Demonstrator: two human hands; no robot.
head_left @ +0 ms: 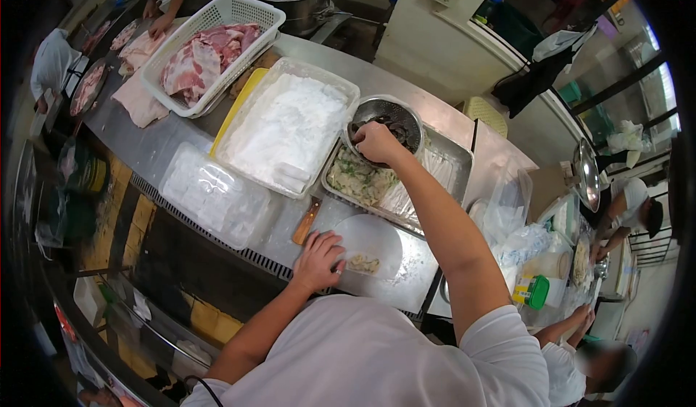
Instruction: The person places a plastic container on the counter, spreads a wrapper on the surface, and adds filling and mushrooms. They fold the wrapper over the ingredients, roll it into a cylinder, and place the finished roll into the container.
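My right hand (pixel 378 143) reaches into a metal colander (pixel 408 110) of dark, soft-looking pieces. Its fingertips are bent down among them, so what they grip is hidden. My left hand (pixel 317 260) lies on the steel worktop with fingers stretched, at the edge of a thin, whitish round sheet (pixel 380 237). By its thumb is a small dark spot I cannot make out. On the sheet sits a small strip of pale filling (pixel 363 263). A wooden-handled tool (pixel 307 222) lies just above my left hand. Under the colander, a metal tray (pixel 470 162) holds pale filling with green bits (pixel 361 175).
A plastic tub of white powder (pixel 286 128) stands left of the colander, beside a lidded clear container (pixel 214 193). Farther left is a white basket of raw meat (pixel 210 63). Plastic bags (pixel 523 240) and a green-lidded tub (pixel 536 292) lie right. Co-workers stand at both sides.
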